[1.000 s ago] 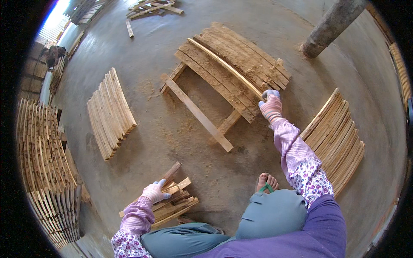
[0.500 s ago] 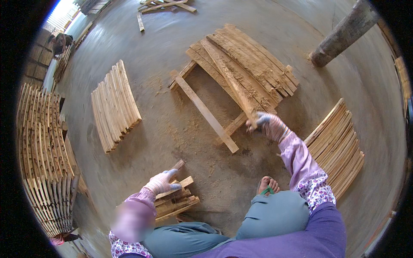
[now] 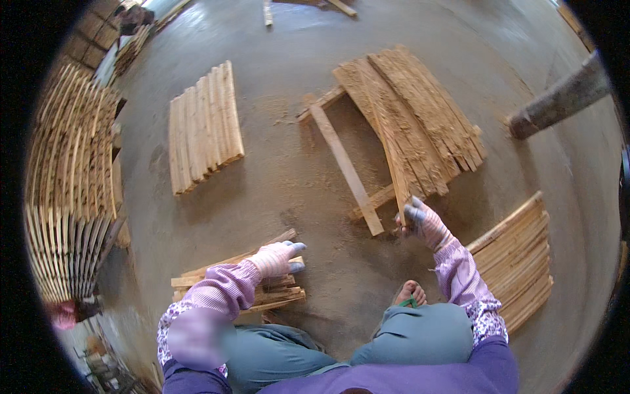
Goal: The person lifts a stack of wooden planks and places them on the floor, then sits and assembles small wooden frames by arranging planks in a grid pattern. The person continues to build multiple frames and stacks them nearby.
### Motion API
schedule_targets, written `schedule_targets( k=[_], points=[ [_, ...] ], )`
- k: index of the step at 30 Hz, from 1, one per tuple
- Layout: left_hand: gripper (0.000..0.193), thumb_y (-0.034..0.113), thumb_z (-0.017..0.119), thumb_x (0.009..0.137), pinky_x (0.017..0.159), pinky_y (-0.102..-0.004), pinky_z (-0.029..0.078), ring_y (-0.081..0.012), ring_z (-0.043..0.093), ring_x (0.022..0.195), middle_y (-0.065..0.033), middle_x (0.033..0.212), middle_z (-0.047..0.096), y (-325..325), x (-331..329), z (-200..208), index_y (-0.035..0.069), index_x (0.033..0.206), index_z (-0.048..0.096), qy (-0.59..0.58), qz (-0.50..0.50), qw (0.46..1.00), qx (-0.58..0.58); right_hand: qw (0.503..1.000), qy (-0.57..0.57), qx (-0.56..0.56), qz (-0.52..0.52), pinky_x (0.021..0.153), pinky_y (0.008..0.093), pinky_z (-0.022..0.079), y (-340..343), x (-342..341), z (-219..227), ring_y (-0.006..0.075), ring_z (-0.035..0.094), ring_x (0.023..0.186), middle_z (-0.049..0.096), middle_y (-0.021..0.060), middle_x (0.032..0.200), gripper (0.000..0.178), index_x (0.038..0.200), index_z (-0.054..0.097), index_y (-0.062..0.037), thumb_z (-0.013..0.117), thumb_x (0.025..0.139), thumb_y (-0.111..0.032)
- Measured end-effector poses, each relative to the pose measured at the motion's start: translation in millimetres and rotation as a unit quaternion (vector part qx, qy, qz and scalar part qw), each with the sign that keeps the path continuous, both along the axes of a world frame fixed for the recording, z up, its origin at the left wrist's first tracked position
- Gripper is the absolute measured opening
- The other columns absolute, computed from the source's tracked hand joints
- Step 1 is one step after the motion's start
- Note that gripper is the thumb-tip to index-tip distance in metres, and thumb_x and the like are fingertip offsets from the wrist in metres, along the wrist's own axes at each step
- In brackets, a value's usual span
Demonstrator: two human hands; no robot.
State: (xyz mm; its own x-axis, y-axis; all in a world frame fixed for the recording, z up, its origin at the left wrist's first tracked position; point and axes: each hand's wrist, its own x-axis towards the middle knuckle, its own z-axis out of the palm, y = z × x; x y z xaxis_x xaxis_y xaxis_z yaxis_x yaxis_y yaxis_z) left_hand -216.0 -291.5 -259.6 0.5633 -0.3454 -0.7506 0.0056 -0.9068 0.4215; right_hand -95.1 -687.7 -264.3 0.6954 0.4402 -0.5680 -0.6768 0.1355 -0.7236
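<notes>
My right hand (image 3: 425, 223), in a striped glove, is closed around the near end of a long wooden board (image 3: 391, 154). That board is tipped up on its narrow edge, its far part resting along a layer of sawdust-covered planks (image 3: 420, 118). Over a low pile of short wood pieces (image 3: 275, 295) at my left knee hovers my left hand (image 3: 279, 258), gloved too. Its fingers are stretched out and apart, with nothing in them. Left of the layer, a single plank (image 3: 344, 167) lies across two wooden bearers, the nearer bearer (image 3: 375, 201) partly visible.
Neat stacks of sticks stand on the left (image 3: 207, 128) and on the right (image 3: 515, 269). A tall rack of slats (image 3: 69, 190) lines the far left. A round post (image 3: 558, 98) rises at the right. Another person (image 3: 133, 18) is at the far left.
My right hand has turned the board onto its edge and lowered its near end slightly. My left hand has shifted right, fingers still stretched. The whole view has swung left.
</notes>
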Motion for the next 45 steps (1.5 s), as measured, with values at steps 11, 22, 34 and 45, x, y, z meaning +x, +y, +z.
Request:
schedule_targets(
  k=[11, 22, 34, 45],
  points=[
    [0.063, 0.046, 0.062, 0.096, 0.109, -0.0470, 0.044, -0.0383, 0.052, 0.132, -0.0201, 0.143, 0.055, 13, -7, -21, 0.014, 0.148, 0.046, -0.036, -0.015, 0.999, 0.003, 0.976, 0.001, -0.020, 0.218, 0.071, 0.0289, 0.059, 2, 0, 1, 0.0173, 0.072, 0.080, 0.071, 0.0089, 0.110, 0.062, 0.143, 0.046, -0.0083, 0.073, 0.087, -0.008],
    [0.063, 0.046, 0.062, 0.096, 0.111, -0.0453, 0.044, -0.0347, 0.051, 0.135, -0.0175, 0.147, 0.052, 99, -25, -41, 0.015, 0.148, 0.046, 0.035, 0.111, 0.966, 0.230, 0.974, 0.048, -0.040, 0.220, 0.074, 0.0298, 0.057, -7, -52, -26, 0.0201, 0.072, 0.090, 0.070, 0.0087, 0.109, 0.062, 0.139, 0.049, -0.0075, 0.078, 0.084, -0.009],
    [0.078, 0.059, 0.065, 0.089, 0.113, -0.0494, 0.041, -0.0363, 0.046, 0.139, -0.0160, 0.154, 0.044, 86, -14, -50, 0.018, 0.151, 0.041, 0.022, 0.099, 0.979, 0.179, 0.971, 0.088, -0.014, 0.223, 0.066, 0.0268, 0.052, 23, -65, 14, 0.0179, 0.070, 0.086, 0.070, 0.0062, 0.109, 0.058, 0.137, 0.051, -0.0130, 0.080, 0.086, -0.015],
    [0.108, 0.080, 0.061, 0.080, 0.120, -0.0511, 0.030, -0.0414, 0.026, 0.151, -0.0250, 0.167, 0.006, 47, 4, -47, 0.030, 0.163, 0.014, 0.097, 0.064, 0.980, 0.162, 0.819, -0.473, -0.248, 0.211, 0.115, 0.0399, 0.038, 93, 63, -8, 0.0268, 0.045, 0.139, 0.048, 0.0203, 0.150, 0.081, 0.153, 0.034, 0.0037, 0.072, 0.081, -0.006]
  ],
)
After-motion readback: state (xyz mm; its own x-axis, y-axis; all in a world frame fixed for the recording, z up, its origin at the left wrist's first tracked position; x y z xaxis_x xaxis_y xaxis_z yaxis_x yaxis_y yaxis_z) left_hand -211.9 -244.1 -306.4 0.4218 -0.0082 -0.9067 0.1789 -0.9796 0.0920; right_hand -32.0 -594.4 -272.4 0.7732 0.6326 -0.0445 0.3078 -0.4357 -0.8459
